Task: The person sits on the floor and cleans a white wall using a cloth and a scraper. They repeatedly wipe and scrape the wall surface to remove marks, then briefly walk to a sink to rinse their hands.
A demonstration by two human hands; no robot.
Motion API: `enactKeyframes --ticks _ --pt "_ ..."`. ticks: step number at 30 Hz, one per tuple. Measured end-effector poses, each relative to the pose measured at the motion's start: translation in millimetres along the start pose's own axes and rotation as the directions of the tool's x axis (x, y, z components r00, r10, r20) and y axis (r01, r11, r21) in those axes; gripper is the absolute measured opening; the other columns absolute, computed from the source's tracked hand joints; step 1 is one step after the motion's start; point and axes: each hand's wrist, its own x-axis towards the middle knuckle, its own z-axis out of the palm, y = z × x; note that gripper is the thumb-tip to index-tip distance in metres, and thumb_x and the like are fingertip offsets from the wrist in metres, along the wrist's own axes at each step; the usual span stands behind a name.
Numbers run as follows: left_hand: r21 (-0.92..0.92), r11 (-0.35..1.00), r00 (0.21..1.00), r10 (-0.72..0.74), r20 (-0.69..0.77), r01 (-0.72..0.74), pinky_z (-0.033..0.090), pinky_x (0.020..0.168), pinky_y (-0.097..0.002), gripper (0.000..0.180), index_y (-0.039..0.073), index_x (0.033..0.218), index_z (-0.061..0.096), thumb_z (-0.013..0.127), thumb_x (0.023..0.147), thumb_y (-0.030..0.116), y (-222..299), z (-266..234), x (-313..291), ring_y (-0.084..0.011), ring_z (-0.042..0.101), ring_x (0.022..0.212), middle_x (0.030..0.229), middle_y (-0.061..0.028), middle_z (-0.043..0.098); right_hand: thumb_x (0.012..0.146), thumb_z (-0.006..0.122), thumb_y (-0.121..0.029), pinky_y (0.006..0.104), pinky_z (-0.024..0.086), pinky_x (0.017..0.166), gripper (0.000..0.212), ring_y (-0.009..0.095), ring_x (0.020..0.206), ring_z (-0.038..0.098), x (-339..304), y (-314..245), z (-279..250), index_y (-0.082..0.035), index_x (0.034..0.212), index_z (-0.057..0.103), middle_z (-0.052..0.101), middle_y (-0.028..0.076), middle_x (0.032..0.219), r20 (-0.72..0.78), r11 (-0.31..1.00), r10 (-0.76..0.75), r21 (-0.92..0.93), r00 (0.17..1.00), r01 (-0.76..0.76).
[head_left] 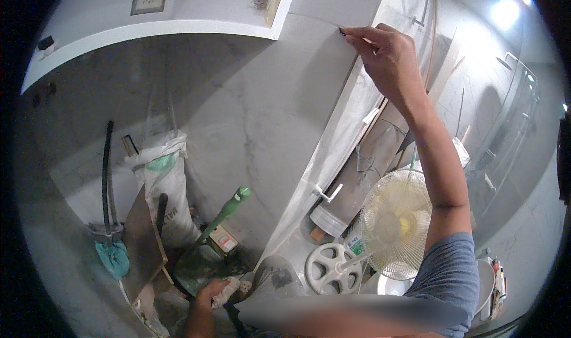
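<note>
My right hand (385, 52) is raised against the grey marbled wall (247, 106), at a seam between panels. Its thumb and forefinger pinch a small dark piece (342, 31), too small to name, which touches the wall. Low in front of my body, my left hand (208, 295) is closed on a pale, crumpled wad (226, 291) that looks like a rag or sponge. Beside that hand is a dark green bucket-like container (193, 272), from which a green handle (229, 207) rises.
A white framed recess (178, 28) juts out at upper left. Below it stand a white sack (169, 189), a board (143, 243) and a black-handled tool with a teal bag (113, 257). A door with a lever handle (330, 193) and a fan (395, 225) are at right.
</note>
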Motion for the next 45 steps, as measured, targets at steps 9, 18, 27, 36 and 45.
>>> enactKeyframes --ticks 9,18,27,36,45 --pt "-0.038 0.999 0.999 0.007 -0.047 -0.009 0.052 0.089 -0.0392 0.066 -0.004 0.119 0.071 0.06 0.099 0.058 -10 -2 2 -0.0249 0.068 0.097 0.108 -0.017 0.074 0.092 0.074 -0.01 0.0402 0.055 0.066 0.025 0.029 0.071 0.068 -29 5 -11 -0.016 0.116 0.079 0.068 0.012 0.087 0.109 0.981 -0.152 -0.109 0.982 0.164" --pt "-0.061 0.998 0.996 0.0 -0.087 -0.005 0.052 0.088 -0.039 0.068 -0.005 0.118 0.071 0.06 0.098 0.059 -10 0 2 -0.0247 0.068 0.097 0.106 -0.0165 0.074 0.094 0.073 -0.014 0.0409 0.055 0.066 0.02 0.029 0.07 0.067 -24 14 -21 -0.016 0.113 0.081 0.067 0.012 0.085 -0.005 0.983 -0.144 -0.113 0.99 0.142" --pt "-0.037 0.996 0.986 0.073 -0.15 -0.08 0.052 0.087 -0.0389 0.069 -0.007 0.116 0.071 0.061 0.098 0.059 21 1 -16 -0.0245 0.068 0.096 0.105 -0.016 0.075 0.098 0.07 -0.013 0.0362 0.053 0.062 0.021 0.02 0.07 0.067 -19 10 -7 -0.011 0.117 0.079 0.068 0.011 0.085 0.054 0.965 -0.258 -0.043 0.965 0.26" --pt "0.014 0.389 0.285 0.7 -0.654 -0.921 0.054 0.093 -0.0371 0.035 0.0 0.126 0.066 0.07 0.098 0.021 433 -14 -270 -0.0202 0.069 0.104 0.116 -0.0128 0.073 0.107 0.061 -0.024 0.026 0.046 0.063 0.03 0.007 0.069 0.054 -248 -30 82 0.002 0.113 0.075 0.059 -0.001 0.072 0.029 0.522 0.726 0.628 0.687 -0.577" --pt "0.918 0.188 -0.639 0.669 -0.379 -0.349 0.043 0.097 -0.0524 0.037 -0.004 0.117 0.069 0.054 0.106 0.028 694 -77 -259 -0.0433 0.058 0.106 0.112 -0.0259 0.061 0.107 0.053 -0.026 0.0326 0.05 0.074 0.033 0.016 0.079 0.064 -545 -180 156 -0.001 0.123 0.069 0.069 0.009 0.087 0.722 -0.162 0.653 0.427 0.228 -0.89"
